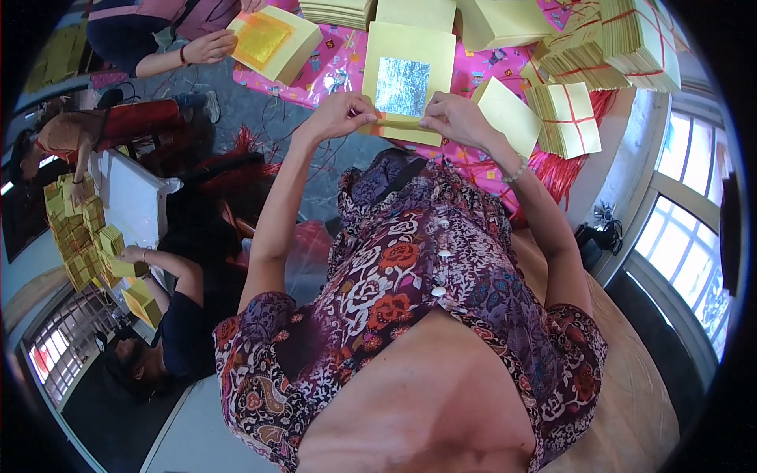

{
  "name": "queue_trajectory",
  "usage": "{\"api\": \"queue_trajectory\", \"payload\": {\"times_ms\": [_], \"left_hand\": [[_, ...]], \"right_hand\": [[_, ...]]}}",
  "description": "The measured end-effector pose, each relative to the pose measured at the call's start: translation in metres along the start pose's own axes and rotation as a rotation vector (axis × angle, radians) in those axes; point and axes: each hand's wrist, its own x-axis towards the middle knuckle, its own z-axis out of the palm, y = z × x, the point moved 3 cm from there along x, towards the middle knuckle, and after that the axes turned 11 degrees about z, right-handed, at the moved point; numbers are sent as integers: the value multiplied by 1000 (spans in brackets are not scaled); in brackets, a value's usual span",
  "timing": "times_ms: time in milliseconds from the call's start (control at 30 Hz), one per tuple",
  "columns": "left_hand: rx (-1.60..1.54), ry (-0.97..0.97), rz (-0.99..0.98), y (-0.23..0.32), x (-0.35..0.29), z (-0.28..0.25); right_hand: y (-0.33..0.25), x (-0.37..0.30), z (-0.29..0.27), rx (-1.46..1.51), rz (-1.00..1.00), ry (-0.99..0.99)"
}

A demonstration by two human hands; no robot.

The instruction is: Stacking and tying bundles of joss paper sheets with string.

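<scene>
A yellow joss paper sheet (436,63) with a square of silver foil (402,87) lies in front of me, on a stack of like sheets. Its near edge is curled up between my hands. At the left end of that edge, my left hand (341,117) is closed, thumb and fingers pinching the paper. My right hand (464,123) pinches the edge at its right end in the same way. An orange-red band shows on the paper just below the left fingers. How many sheets the fingers hold is hidden.
Yellow paper stacks (509,118) and bundles tied with red string (569,118) stand right on the pink table cover (335,55). At the upper left, another person's hand (209,49) touches a stack with gold foil (264,39). Other people handle yellow bundles (75,229) far left.
</scene>
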Motion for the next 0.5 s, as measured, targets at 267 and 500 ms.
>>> {"api": "queue_trajectory", "payload": {"times_ms": [267, 500], "left_hand": [[-51, 28, -11, 2, -3, 1], [314, 239, 236, 12, -4, 3]], "right_hand": [[-2, 1, 0, -60, 23, 29], [3, -2, -3, 13, 2, 92]]}}
